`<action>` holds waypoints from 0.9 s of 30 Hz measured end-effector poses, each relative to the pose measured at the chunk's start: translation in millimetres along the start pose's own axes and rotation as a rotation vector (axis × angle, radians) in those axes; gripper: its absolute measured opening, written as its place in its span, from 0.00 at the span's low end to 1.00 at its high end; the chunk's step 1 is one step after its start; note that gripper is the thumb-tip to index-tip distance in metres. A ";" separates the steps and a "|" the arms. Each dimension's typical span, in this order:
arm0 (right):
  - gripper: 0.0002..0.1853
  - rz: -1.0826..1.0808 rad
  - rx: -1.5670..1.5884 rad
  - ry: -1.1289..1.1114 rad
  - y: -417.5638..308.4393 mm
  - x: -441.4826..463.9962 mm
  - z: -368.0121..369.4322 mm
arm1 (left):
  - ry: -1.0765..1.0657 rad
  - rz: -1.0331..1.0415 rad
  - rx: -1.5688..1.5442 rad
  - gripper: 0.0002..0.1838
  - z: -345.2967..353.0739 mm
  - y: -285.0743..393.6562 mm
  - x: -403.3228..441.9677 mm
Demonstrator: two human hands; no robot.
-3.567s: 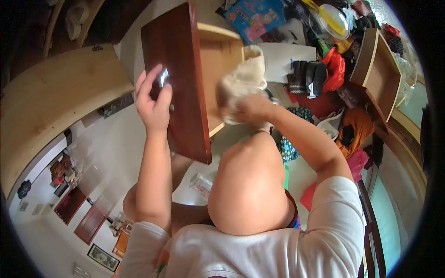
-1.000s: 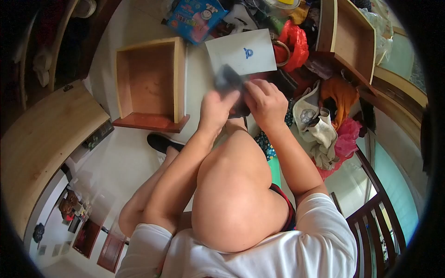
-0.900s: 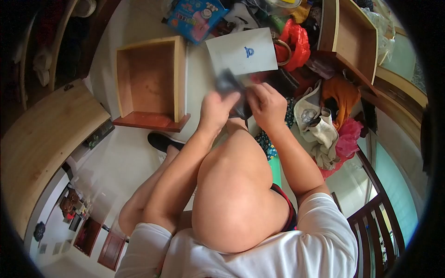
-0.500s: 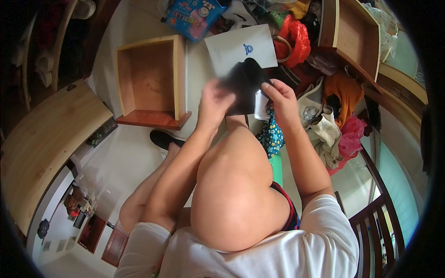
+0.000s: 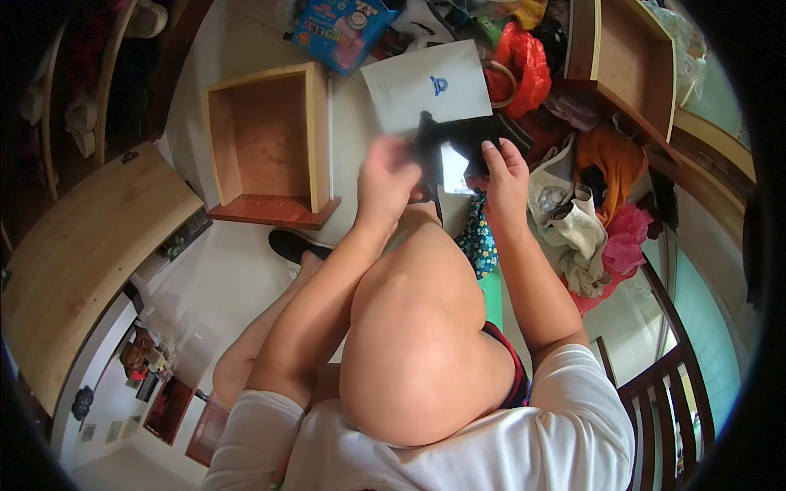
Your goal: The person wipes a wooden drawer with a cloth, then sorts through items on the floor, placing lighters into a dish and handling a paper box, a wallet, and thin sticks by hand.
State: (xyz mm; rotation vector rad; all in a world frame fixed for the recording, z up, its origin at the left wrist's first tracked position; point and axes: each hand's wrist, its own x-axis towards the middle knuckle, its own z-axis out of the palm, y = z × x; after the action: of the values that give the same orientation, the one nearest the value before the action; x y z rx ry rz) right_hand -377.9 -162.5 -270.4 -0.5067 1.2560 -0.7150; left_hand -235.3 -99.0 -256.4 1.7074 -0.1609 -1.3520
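Note:
A limp black cloth item (image 5: pixel 471 133) hangs stretched between my hands, above my raised knee. My right hand (image 5: pixel 506 173) pinches its right side between thumb and fingers. At its left edge, my left hand (image 5: pixel 388 182) is curled round the dark material; motion smears the fingertips. A shiny white piece (image 5: pixel 457 170), like a card or label, shows under the black material between the hands. Just beyond lies a white folder or sheet with a blue emblem (image 5: pixel 440 86). Below my right hand is a blue flowered cloth (image 5: pixel 477 241).
An upturned wooden drawer (image 5: pixel 266 147) rests on the floor at left, another drawer (image 5: pixel 630 69) at upper right. Around them lie a blue printed package (image 5: pixel 342 33), a red plastic bag (image 5: pixel 524 69), orange cloth (image 5: pixel 610 168) and beige cloth (image 5: pixel 581 229). A wooden panel (image 5: pixel 98 262) stands far left.
The black cloth has been drawn out sideways and its shape has opened between my hands. The white piece has shifted slightly left and up. My right hand has moved a little right.

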 end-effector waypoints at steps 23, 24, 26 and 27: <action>0.05 0.028 -0.197 -0.153 18.8 5.6 -4.2 | -0.129 0.820 1.058 0.21 -10.9 -9.3 -6.6; 0.05 0.021 -0.198 -0.141 19.4 5.9 -4.4 | -0.143 0.823 1.060 0.20 -10.2 -10.2 -5.9; 0.05 -0.012 -0.249 -0.131 21.3 5.8 -6.8 | -0.182 0.798 1.032 0.17 -8.1 -9.0 -6.6; 0.05 -0.036 -0.306 -0.130 22.1 4.8 -11.1 | -0.217 0.801 1.033 0.17 -9.6 -12.4 -4.6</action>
State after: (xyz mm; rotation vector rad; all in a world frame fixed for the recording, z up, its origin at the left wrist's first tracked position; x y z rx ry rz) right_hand -383.4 -150.5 -291.7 -0.8147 1.2422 -0.5125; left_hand -234.4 -83.7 -262.3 1.8959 -1.7058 -0.8267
